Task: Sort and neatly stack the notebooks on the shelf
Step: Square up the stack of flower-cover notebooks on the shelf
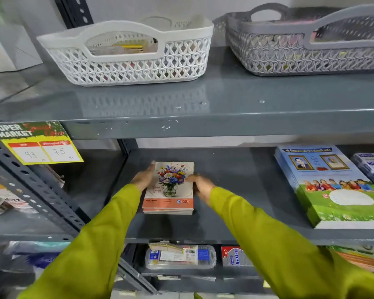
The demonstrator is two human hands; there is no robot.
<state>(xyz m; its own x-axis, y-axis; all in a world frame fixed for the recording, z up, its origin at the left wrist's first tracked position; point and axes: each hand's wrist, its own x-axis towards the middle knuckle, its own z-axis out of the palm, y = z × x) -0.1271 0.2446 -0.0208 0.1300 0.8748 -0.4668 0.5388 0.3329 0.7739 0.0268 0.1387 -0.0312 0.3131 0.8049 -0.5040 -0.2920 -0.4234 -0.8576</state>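
A small stack of notebooks point(170, 190), the top cover showing a vase of flowers with an orange band, lies on the middle grey shelf point(235, 212). My left hand point(144, 178) presses flat against the stack's left edge, fingers extended. Against its right edge rests my right hand point(200, 186), fingers partly over the cover. Both hands flank the stack, which rests on the shelf. A taller stack of blue and green notebooks point(333, 186) lies at the right of the same shelf. Both sleeves are yellow-green.
On the upper shelf stand a white basket point(181, 61) and a grey basket point(268, 59). A price tag point(37, 143) hangs at the left upright. More blue books point(371, 167) sit far right. Packaged goods point(179, 255) lie on the lower shelf.
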